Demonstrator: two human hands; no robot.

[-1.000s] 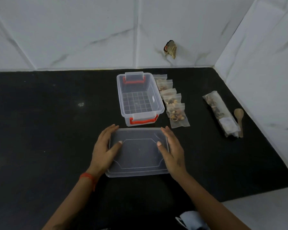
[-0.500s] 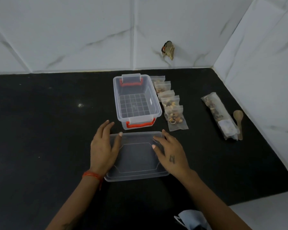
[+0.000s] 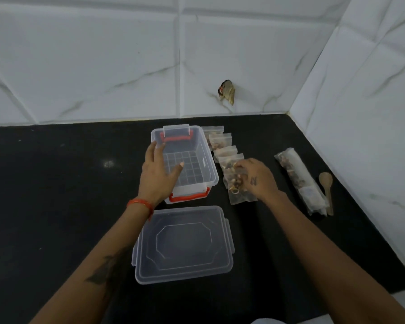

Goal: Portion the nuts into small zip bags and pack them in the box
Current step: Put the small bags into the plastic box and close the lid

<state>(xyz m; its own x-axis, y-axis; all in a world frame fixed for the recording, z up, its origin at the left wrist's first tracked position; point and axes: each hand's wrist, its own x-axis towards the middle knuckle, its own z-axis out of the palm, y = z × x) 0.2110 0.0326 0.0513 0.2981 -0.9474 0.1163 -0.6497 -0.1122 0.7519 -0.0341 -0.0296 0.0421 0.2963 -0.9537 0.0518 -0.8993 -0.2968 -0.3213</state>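
From the head camera we see the left hand [image 3: 160, 173] spread flat, fingers straight, on the left rim of the clear box [image 3: 204, 160]. The right hand [image 3: 257, 178] reaches over the row of small zip bags [image 3: 222, 152] just right of the box; whether its fingers grip one we cannot tell. Box and row both run lengthwise away from us, toward the wall. The lid [image 3: 185, 244] lies flat just in front of the box.

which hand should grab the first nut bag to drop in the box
Right. The right hand already rests on the row of zip bags beside the box, while the left hand lies open over the box's left wall, likely steadying it.
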